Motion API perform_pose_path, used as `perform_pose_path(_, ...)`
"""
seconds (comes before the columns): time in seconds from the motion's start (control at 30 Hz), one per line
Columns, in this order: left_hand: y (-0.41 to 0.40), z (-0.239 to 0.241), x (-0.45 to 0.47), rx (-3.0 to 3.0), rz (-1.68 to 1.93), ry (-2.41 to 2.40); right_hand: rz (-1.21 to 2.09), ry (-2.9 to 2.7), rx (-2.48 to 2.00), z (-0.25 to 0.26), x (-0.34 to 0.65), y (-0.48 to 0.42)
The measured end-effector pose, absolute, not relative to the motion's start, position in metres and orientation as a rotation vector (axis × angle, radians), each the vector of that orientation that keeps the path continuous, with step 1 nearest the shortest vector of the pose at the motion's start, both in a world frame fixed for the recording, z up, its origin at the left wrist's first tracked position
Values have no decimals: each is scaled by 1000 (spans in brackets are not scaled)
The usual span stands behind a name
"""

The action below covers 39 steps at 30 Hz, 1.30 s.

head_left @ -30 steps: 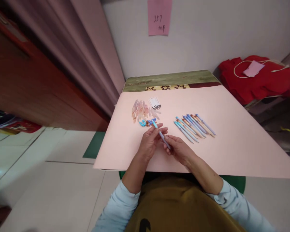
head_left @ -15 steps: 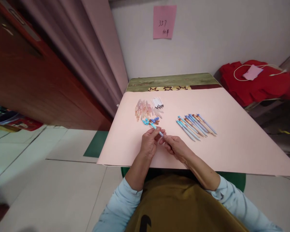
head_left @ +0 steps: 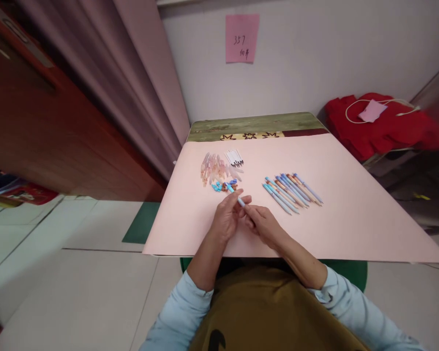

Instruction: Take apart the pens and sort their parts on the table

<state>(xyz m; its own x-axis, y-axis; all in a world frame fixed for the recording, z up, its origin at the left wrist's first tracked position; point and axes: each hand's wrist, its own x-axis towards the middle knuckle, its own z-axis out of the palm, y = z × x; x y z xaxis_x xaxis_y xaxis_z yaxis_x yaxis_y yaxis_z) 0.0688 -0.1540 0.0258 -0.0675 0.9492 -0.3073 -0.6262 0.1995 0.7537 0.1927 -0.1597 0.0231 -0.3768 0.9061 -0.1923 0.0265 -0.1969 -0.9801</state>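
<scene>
A light-blue pen (head_left: 242,202) is held between my two hands, low over the table. My left hand (head_left: 227,214) is closed around its upper part, and the blue top end points away from me. At the near end, my right hand (head_left: 262,220) pinches the pen; its tip is hidden by the fingers. Just beyond my left hand lie small blue and brown pen caps (head_left: 219,186). Behind these is a pile of clear pinkish pen barrels (head_left: 212,168), beside several white refills (head_left: 234,158) with black ends.
A row of several blue and orange pens (head_left: 291,193) lies right of my hands on the pink-covered table (head_left: 351,219). Red cloth (head_left: 358,134) with a white cable is at the back right. A curtain (head_left: 146,73) and a wooden door (head_left: 58,126) stand left.
Both hands keep hold of the pen and stay close together, with a slight shift of the fingers. The whole view has shifted a little.
</scene>
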Motion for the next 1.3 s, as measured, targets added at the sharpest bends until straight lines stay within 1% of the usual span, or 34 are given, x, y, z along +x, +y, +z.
perform_pose_path(0.07, -157, 27, 65, 462, 1290, 821, 2065, -1029, -977, 26, 196, -157)
perform_pose_path(0.17, -162, 32, 60, 509, 1254, 650, 2466, -679, -738, 31, 203, -154)
perform_pose_path(0.23, -165, 35, 60, 536, 1263, 569, 2603, -549, -587, 33, 207, -152)
perform_pose_path(0.33, -165, 40, 62, 561, 1278, 559, 2669, -455, -463, 36, 209, -152)
perform_pose_path(0.47, -161, 39, 67, 533, 1351, 692, 2612, -494, -573, 42, 205, -153)
perform_pose_path(0.6, -157, 35, 71, 460, 1375, 834, 2380, -692, -842, 41, 199, -156)
perform_pose_path(0.67, -155, 33, 72, 442, 1365, 898, 2158, -878, -963, 37, 198, -158)
perform_pose_path(0.8, -153, 34, 71, 412, 1379, 984, 1523, -1314, -1136, 30, 203, -154)
perform_pose_path(0.83, -153, 34, 70, 419, 1381, 1012, 1453, -1355, -1162, 29, 206, -153)
perform_pose_path(0.87, -152, 35, 70, 433, 1383, 1043, 1459, -1361, -1179, 28, 208, -151)
perform_pose_path(1.0, -151, 30, 70, 495, 1388, 1130, 1831, -1193, -1170, 26, 212, -147)
perform_pose_path(1.07, -152, 26, 69, 507, 1397, 1157, 1913, -1110, -1161, 23, 210, -147)
perform_pose_path(1.17, -152, 22, 70, 500, 1428, 1168, 1867, -1055, -1155, 16, 205, -148)
perform_pose_path(1.3, -153, 21, 70, 462, 1467, 1214, 1646, -1176, -1177, 11, 200, -151)
